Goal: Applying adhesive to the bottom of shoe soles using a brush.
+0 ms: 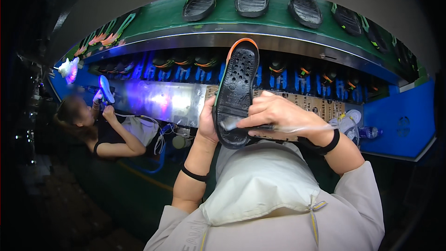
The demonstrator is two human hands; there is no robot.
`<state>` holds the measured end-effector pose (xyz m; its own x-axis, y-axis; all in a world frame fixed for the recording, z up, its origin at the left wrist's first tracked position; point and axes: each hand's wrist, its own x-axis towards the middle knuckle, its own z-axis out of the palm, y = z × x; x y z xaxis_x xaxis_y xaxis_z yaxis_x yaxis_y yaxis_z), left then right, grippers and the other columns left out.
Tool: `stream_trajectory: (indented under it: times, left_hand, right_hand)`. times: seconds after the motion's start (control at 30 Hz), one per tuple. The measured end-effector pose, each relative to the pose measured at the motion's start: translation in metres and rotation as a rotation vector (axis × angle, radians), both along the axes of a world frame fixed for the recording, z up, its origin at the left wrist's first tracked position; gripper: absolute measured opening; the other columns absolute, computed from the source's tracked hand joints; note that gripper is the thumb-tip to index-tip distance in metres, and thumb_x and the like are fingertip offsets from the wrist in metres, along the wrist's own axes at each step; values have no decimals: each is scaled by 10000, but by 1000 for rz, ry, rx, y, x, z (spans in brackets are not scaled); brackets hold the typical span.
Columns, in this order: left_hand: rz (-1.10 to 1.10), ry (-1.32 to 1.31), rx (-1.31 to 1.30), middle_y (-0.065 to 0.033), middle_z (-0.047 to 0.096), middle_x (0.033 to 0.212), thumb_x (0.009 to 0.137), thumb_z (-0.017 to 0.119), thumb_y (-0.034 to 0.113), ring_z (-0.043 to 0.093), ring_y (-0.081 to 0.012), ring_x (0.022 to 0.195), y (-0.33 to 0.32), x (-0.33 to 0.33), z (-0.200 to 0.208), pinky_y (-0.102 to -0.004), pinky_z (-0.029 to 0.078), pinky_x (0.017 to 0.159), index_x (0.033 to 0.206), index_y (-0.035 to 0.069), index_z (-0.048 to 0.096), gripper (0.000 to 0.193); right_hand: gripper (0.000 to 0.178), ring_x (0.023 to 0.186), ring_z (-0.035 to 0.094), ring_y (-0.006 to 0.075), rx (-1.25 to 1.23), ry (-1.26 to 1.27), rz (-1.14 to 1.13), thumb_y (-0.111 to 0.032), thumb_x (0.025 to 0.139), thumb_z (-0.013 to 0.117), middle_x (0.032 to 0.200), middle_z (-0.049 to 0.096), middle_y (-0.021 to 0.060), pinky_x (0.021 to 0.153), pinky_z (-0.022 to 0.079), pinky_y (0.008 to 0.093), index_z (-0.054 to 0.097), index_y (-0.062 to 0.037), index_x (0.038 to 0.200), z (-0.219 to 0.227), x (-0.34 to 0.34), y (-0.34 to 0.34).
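A black shoe sole with an orange and green edge stands upright before me, its holed inner face toward me. My left hand is closed round its left side near the lower end. In my right hand is a small brush with a dark handle and pale bristles. Those bristles touch the lower end of the sole, and my index finger points along the handle. A clear, tube-like strip runs from the handle past my right wrist.
Shoe soles lie along a green conveyor belt above. Beneath its metal edge, shoes rest on a row of blue holders. To the left, a co-worker holds a blue-lit sole. White cloth-like material and a bottle are at right.
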<state>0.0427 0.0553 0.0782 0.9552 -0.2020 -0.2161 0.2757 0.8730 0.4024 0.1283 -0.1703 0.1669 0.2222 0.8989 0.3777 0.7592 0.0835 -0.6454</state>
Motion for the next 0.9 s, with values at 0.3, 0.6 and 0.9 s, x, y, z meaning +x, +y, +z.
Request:
stream_trajectory:
  times: [0.3,0.6,0.9]
  left_hand:
    - [48,-147,574,-111,587,1432,923,644,276,603,-189,1268,13,-25,-1,-358,474,1095,1584,-14,381,768]
    - [101,-218,848,-143,395,1625,897,707,265,375,-222,1493,23,-29,1,-349,260,1238,1650,-47,214,953]
    - [95,-276,842,-139,369,1658,843,766,146,365,-222,1512,34,-40,-8,-370,245,1247,1659,0,240,982]
  right_hand:
    - [291,739,609,153,285,439,-474,-105,877,782,859,720,98,664,461,288,774,9,1145,-6,3,-37]
    - [303,733,578,129,288,518,-645,-186,911,751,848,686,62,663,450,272,776,-8,1155,-31,-5,-56]
    - [318,758,588,139,286,540,-675,-214,915,764,871,696,73,676,461,279,772,-1,1152,-38,-3,-59]
